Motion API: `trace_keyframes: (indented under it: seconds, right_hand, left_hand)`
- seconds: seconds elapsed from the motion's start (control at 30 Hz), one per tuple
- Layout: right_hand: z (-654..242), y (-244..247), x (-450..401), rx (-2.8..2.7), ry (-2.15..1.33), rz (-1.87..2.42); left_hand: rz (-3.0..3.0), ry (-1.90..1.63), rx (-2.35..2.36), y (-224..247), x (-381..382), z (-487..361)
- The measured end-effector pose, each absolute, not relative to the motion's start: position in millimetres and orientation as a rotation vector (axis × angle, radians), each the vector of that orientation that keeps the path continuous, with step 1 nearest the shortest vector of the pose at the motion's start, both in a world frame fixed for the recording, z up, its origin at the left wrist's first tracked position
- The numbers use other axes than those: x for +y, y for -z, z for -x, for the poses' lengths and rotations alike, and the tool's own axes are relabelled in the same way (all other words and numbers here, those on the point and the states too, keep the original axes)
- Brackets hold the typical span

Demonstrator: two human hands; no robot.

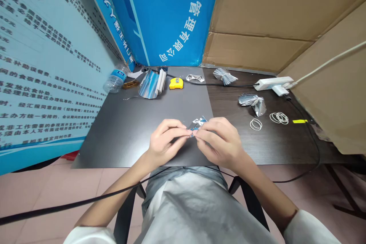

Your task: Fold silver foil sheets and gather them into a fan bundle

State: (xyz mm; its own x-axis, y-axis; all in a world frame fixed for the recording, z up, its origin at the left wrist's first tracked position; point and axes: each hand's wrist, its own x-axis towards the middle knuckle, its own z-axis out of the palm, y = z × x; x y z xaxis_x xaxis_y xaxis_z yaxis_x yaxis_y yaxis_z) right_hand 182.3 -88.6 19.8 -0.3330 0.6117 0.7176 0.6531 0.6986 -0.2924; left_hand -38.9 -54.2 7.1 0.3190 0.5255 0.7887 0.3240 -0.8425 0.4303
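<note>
So both my left hand [168, 140] and right hand [219, 140] are pinching a small silvery-blue foil strip [195, 131] over the dark grey table [126, 133], fingertips basically touching.

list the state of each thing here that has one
left hand, fingers pinching foil piece
right hand, fingers pinching foil piece
blue sheet, curled
far foil bundle, banded
near foil bundle, fanned
power strip, adapter plugged in
white rings, loose
bottle, label on
tape measure, blade unclear

Head cam, looks fwd + down, close in
</note>
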Motion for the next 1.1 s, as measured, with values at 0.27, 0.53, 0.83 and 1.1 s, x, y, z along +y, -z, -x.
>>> trace_keyframes:
  seconds: [0.27,0.53,0.83,1.1]
  right_hand:
    - [-187,-32,-85,-1.953,-0.644,0.816]
    - [-174,-16,-83,-1.584,-1.110,0.818]
    - [-168,-8,-79,-1.506,-0.945,0.978]
    - [-185,-7,-70,-1.323,-1.115,1.082]
  left_hand:
    - [-2.023,-0.845,0.436,-39,-34,62]
    - [-1.791,-0.806,0.554,-38,-26,53]
    - [-1.728,-0.981,0.668,-36,-48,44]
    - [-1.358,-1.364,0.841,-17,-47,44]
